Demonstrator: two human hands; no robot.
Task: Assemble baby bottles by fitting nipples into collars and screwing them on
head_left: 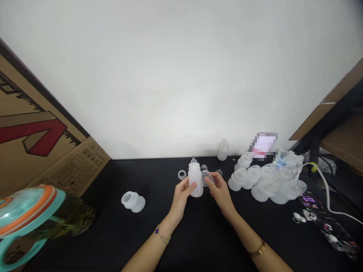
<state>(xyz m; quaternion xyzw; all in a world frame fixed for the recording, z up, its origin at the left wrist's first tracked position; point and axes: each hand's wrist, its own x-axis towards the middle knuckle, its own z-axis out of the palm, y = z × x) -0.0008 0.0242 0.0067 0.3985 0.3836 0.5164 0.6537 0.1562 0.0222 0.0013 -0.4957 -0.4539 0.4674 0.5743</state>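
My left hand (183,192) is wrapped around a white translucent baby bottle (195,180), which stands upright with a clear nipple (193,159) at its top. My right hand (219,189) pinches a clear dome-shaped cap (207,178) close to the bottle's right side. Whether the cap touches the bottle, I cannot tell. Just left of the bottle lies a pale screw ring (182,174). Behind the cap is another small clear piece (203,167), partly hidden, and a dark-looking clear nipple (219,172) lies beyond my right fingers.
An uncapped bottle (135,202) lies tilted at left. One capped bottle (223,149) stands by the wall; several more (263,189) crowd the right. Beyond them are a phone (263,145), a white cable (326,189) and a decorated phone (326,223). A large jug (34,215) and cardboard box (39,124) flank the left.
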